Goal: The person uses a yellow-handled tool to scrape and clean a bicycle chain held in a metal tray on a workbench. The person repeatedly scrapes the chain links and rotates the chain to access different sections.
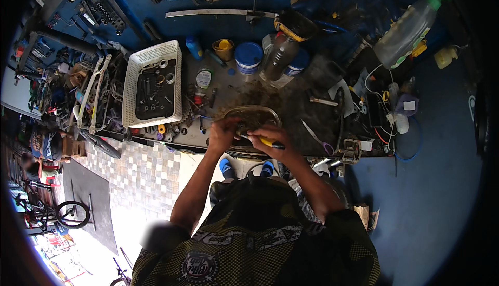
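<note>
Over a shallow oval tray (253,107) at the bench's front edge, my two hands work close together. My right hand (273,136) is closed around a slim tool with a yellow and black handle (271,143); its thin end points left toward the other hand. The tool's exact kind is too small to tell. My left hand (222,134) has its fingers curled in at the tray's left side, near the tool's end. Whatever sits between those fingers is hidden. Dark, small contents in the tray are hard to make out.
A white plastic basket (178,78) of metal parts stands left. Behind the tray are a blue-lidded tub (248,57) and a dark bottle (278,57). Scissors (318,138) lie to the right, near a pedal-like metal part (351,151). A large clear bottle (408,34) is at far right.
</note>
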